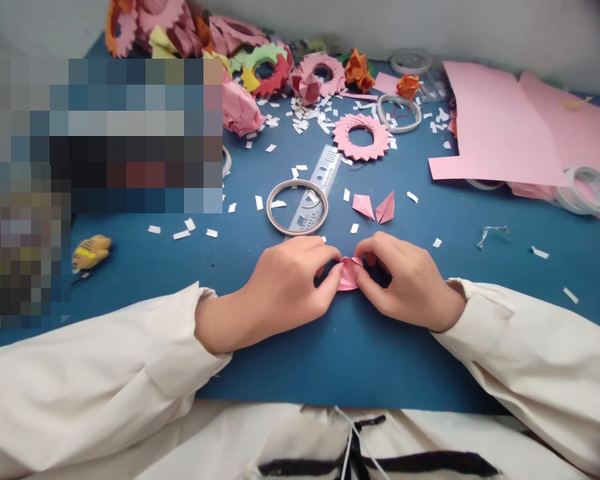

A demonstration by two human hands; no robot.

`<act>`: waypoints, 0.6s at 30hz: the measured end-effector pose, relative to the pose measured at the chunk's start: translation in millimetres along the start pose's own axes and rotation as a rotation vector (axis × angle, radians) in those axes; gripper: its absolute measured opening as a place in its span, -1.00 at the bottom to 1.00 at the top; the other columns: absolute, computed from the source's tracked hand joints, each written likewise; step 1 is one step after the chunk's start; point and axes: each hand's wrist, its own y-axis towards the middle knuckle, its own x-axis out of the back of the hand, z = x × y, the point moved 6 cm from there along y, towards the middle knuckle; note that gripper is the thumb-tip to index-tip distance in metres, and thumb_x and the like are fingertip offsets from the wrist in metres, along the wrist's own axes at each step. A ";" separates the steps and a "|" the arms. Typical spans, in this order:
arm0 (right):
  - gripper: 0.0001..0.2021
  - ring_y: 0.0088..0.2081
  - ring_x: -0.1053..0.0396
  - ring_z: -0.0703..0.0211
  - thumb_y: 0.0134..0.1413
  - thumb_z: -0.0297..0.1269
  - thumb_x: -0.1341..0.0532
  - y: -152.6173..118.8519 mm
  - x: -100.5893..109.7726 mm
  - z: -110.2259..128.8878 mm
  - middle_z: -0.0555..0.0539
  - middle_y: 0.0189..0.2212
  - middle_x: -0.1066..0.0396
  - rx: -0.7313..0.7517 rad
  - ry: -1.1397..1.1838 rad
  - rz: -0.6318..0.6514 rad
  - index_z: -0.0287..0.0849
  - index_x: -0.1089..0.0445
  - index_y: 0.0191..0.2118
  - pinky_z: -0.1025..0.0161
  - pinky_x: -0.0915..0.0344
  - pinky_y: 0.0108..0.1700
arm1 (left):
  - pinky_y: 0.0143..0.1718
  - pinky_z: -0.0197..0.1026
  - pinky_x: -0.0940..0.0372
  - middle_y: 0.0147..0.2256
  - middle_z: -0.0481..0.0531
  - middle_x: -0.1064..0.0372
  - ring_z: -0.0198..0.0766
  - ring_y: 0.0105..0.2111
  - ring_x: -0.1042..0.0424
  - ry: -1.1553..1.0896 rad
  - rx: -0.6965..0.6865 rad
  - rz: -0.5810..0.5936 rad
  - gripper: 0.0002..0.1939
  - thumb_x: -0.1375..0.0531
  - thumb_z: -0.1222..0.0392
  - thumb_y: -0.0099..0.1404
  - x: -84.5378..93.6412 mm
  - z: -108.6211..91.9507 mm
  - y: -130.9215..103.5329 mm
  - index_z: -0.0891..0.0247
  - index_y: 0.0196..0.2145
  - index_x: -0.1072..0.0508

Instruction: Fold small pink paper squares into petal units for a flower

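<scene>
A small folded piece of pink paper [349, 275] is held low over the blue table [350, 360], between my two hands. My left hand [295, 280] pinches its left side with thumb and fingers. The right side is pinched by my right hand [405, 277]. Just beyond my hands lie two small folded pink pieces, one on the left [363, 206] and one on the right [385, 208]. A roll of tape [271, 212] rests on a clear ruler [325, 170] ahead of my left hand.
A pink paper ring [344, 138] lies farther back among white scraps. Folded paper pieces line the back left. Large pink sheets [505, 127] and tape rolls [573, 190] sit at the right. A yellow-brown figure [93, 252] is on the left, beside a pixelated area.
</scene>
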 end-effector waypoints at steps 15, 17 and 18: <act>-0.87 -0.51 -0.20 0.30 0.17 -0.27 -0.08 1.3 4.3 -0.9 0.01 -0.54 -0.28 0.014 0.086 0.005 -0.21 -0.30 -0.30 0.32 -0.16 -0.41 | -0.38 -0.15 -0.28 -0.43 0.10 -0.39 -0.17 -0.39 -0.32 0.346 -0.321 -0.153 -0.77 -0.04 0.36 0.23 26.1 -5.6 6.1 0.38 -0.22 -0.45; -0.84 -0.53 -0.19 0.32 0.20 -0.26 -0.05 1.2 5.2 -3.1 0.01 -0.54 -0.30 0.001 0.115 0.003 -0.21 -0.30 -0.29 0.33 -0.16 -0.41 | -0.42 -0.13 -0.25 -0.43 0.15 -0.38 -0.11 -0.39 -0.31 0.448 -0.302 -0.112 -0.80 -0.04 0.33 0.23 28.8 0.1 10.5 0.39 -0.29 -0.46; -0.83 -0.53 -0.19 0.33 0.22 -0.27 -0.03 1.2 5.4 -4.2 0.01 -0.53 -0.31 -0.004 0.121 0.002 -0.21 -0.31 -0.29 0.33 -0.16 -0.41 | -0.43 -0.11 -0.24 -0.43 0.16 -0.37 -0.08 -0.38 -0.30 0.487 -0.285 -0.069 -0.80 -0.04 0.31 0.23 27.4 3.2 12.4 0.39 -0.32 -0.46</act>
